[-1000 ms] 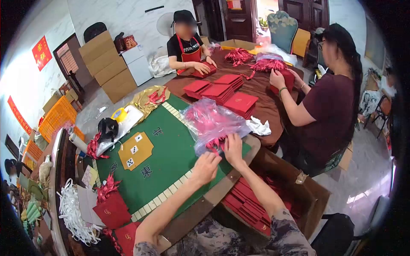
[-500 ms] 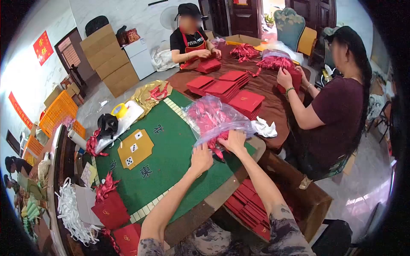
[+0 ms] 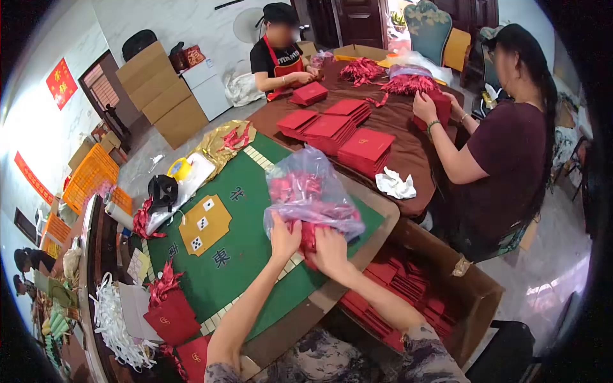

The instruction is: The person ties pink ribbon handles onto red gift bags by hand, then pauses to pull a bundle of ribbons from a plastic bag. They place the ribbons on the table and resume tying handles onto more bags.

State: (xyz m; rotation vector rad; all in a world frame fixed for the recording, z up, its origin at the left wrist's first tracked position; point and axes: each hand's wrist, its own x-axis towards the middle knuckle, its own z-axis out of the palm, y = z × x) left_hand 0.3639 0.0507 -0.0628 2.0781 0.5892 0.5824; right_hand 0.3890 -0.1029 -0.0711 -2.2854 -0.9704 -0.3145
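Note:
A clear, purplish plastic bag (image 3: pixel 305 166) with bundles of red ribbon inside lies on the green mahjong mat (image 3: pixel 255 255), its mouth toward me. My left hand (image 3: pixel 285 239) is closed at the left side of the mouth, fingers gripping the plastic. My right hand (image 3: pixel 329 254) is closed around red ribbons (image 3: pixel 308 237) at the opening, just beside the left; its fingertips are partly hidden by plastic and ribbon. Below my right forearm, many flat red gift bags (image 3: pixel 408 287) lie in an open cardboard box (image 3: pixel 482 300).
Stacks of red bags (image 3: pixel 365 150) and crumpled white tissue (image 3: pixel 396 184) sit on the brown-covered table (image 3: pixel 415 201). Two people, one at the back (image 3: pixel 281 60) and one at right (image 3: pixel 511 147), handle red items. At left are red bags (image 3: pixel 171 316) and white paper strips (image 3: pixel 121 319).
Both hands have drawn closer together and moved slightly left and toward me, pulling the plastic bag's mouth along. More ribbon shows between the hands. The person at the back has lifted their hands off the red stack.

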